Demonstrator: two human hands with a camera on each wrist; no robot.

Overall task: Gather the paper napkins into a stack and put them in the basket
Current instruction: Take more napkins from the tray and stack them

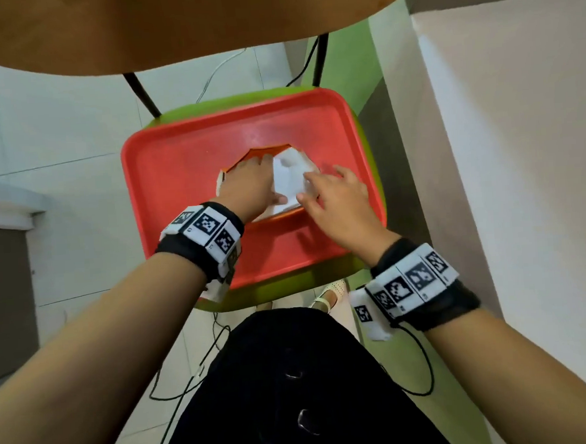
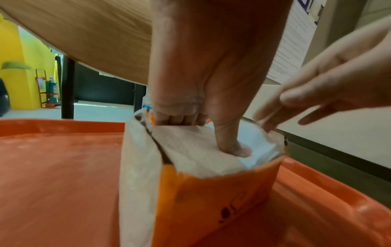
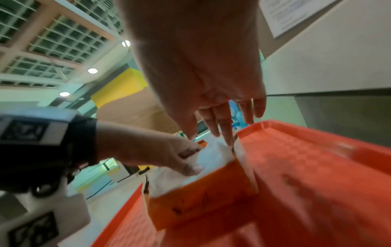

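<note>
An orange paper basket [image 1: 263, 150] stands on a red tray [image 1: 179, 180]. White paper napkins [image 1: 291, 180] fill it up to the rim. My left hand [image 1: 251, 186] reaches in from the left. Its fingers curl down behind the stack's far edge and its thumb presses into the top napkin [image 2: 190, 150], so it grips the stack inside the basket [image 2: 222, 192]. My right hand [image 1: 334, 198] hovers at the basket's right side. Its straight fingers [image 3: 224, 127] touch the rim and the napkins' [image 3: 211, 158] edge and hold nothing.
The tray lies on a green chair seat [image 1: 289, 290] directly in front of my legs. A round wooden table [image 1: 169, 23] overhangs the far side. A beige wall [image 1: 520, 139] runs close on the right. Thin black cables [image 1: 204, 357] trail on the tiled floor.
</note>
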